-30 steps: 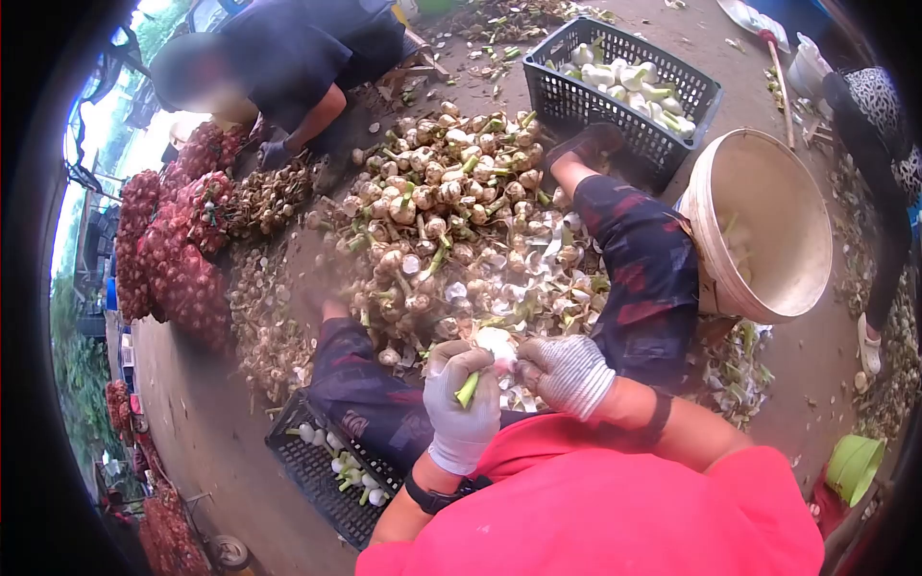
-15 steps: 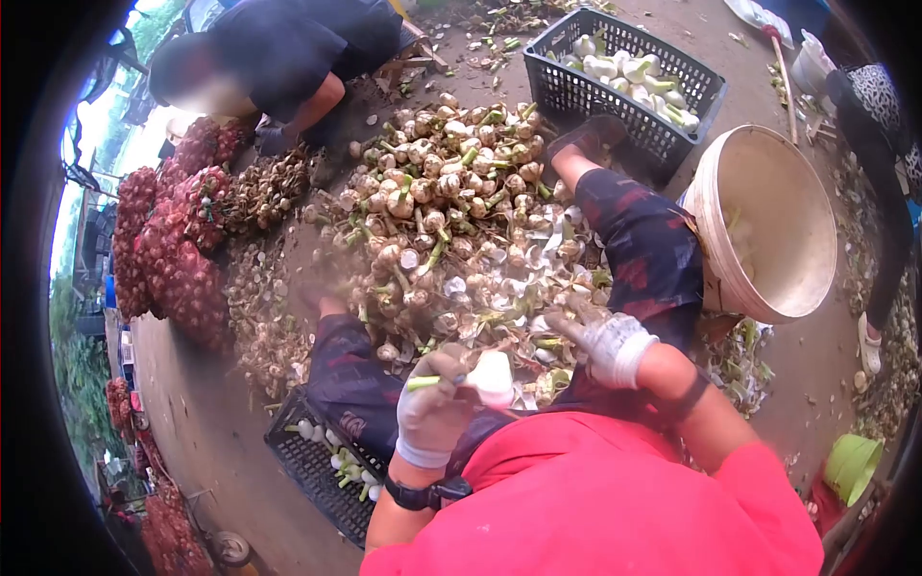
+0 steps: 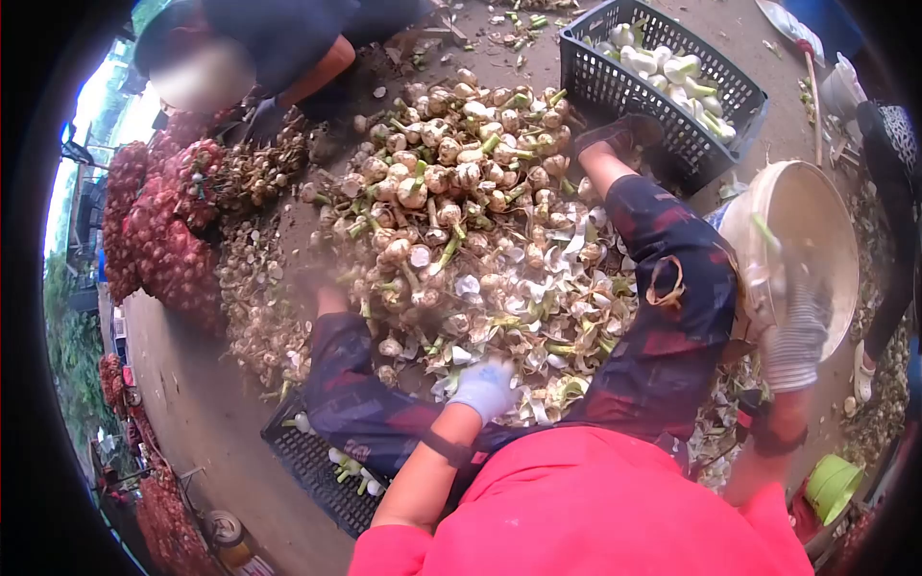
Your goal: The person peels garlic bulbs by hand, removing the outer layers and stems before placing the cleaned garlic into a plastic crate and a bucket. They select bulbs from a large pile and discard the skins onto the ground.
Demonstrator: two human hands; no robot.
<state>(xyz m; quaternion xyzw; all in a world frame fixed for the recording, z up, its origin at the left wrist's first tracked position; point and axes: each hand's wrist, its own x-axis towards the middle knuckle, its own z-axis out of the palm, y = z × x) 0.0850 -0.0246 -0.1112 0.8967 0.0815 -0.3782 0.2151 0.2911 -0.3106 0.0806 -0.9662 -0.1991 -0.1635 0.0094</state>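
Note:
My gloved left hand (image 3: pixel 485 388) is low over the peelings between my legs; its fingers are smeared, and nothing can be made out in them. At the mouth of the white bucket (image 3: pixel 735 226) on the right is my gloved right hand (image 3: pixel 797 322), strongly blurred. A pale garlic bulb (image 3: pixel 757 274) with a green stem shows beside its fingers; whether they grip it is unclear. Ahead lies a heap of unpeeled garlic (image 3: pixel 437 173), with white skins (image 3: pixel 538 298) strewn nearer me.
A black crate (image 3: pixel 663 144) of peeled garlic stands beyond my right foot. Another black crate (image 3: pixel 307 470) is by my left leg. Red net sacks (image 3: pixel 168 230) lie at left, near a bent-over person (image 3: pixel 279 48). Another person's leg (image 3: pixel 888 230) and a green bucket (image 3: pixel 832 488) are at right.
My right hand has swung right to the bucket. The bulb that was in my left hand now shows near my right. My left hand has moved slightly right and forward.

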